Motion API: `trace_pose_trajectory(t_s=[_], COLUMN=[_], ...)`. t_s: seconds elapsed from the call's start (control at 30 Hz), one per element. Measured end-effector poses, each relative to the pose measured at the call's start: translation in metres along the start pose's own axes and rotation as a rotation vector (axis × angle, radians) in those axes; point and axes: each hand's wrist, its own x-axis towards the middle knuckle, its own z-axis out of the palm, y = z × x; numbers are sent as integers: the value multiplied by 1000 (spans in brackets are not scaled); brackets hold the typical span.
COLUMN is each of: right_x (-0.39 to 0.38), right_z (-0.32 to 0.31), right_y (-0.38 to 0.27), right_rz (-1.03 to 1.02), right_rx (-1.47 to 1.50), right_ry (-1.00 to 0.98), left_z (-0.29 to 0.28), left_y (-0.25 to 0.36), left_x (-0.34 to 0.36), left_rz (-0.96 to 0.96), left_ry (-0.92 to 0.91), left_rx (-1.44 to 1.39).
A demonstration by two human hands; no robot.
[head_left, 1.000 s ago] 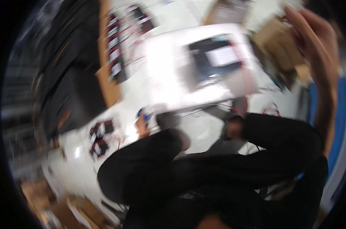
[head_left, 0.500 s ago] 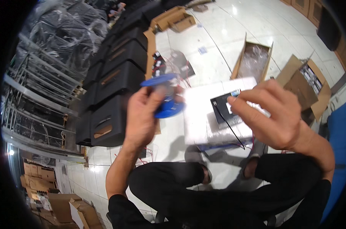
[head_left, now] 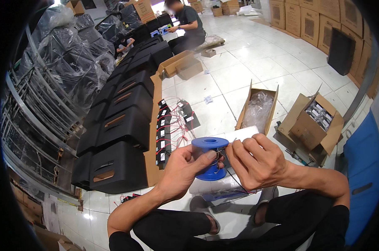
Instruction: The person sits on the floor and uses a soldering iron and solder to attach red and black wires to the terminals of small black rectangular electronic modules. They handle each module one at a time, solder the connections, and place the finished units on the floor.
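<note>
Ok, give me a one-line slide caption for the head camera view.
Seated on a tiled floor, left hand grips a blue spool while right hand pinches its thin wire.

View swung up: 1.0 s ago it pointed almost straight down at the lap, blurred, with the right hand [head_left: 260, 161] raised high and away from everything; now it is level enough to take in the floor out ahead of the hands. The left hand [head_left: 183, 169] was out of sight then, came in 0.5 s ago gripping the blue spool [head_left: 210, 158] with the spool tilted, and now holds it upright, thumb on the barrel. The right hand has closed in from well apart to just beside the spool, fingertips pinching the thin wire [head_left: 234, 142] at the top flange. Both hands are now together in front of the chest.
</note>
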Motion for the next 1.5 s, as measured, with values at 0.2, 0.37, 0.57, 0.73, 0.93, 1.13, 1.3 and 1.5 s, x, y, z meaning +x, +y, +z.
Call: trace_pose_trajectory(t_s=[0.2, 0.37, 0.57, 0.73, 0.93, 1.13, 1.3, 1.5], right_x=[-7, -2, -14, -104, -304, -466, -534, -656], right_z=[4, 4, 12, -9, 5, 57, 109, 158], right_y=[3, 4, 29, 116, 134, 39, 5, -28], right_rz=[40, 65, 279, 856, 782, 1490, 2888, 2937], right_rx=[-11, 8, 13, -47, -220, 118, 585, 480], right_ry=[-122, -114, 44, 170, -922, -954, -95, 1104], left_z=[-7, -8, -21, -33, -50, -73, -69, -47], left_y=[-2, -6, -13, -12, -15, -26, -26, -29], left_x=[6, 11, 17, 15, 22, 31, 39, 54], left_rz=[14, -10, 154, 206, 178, 189, 169, 208], left_ry=[46, 95, 223, 256, 469, 418, 428, 577], left_rx=[-62, -88, 56, -86, -104, -132, -71, 76])
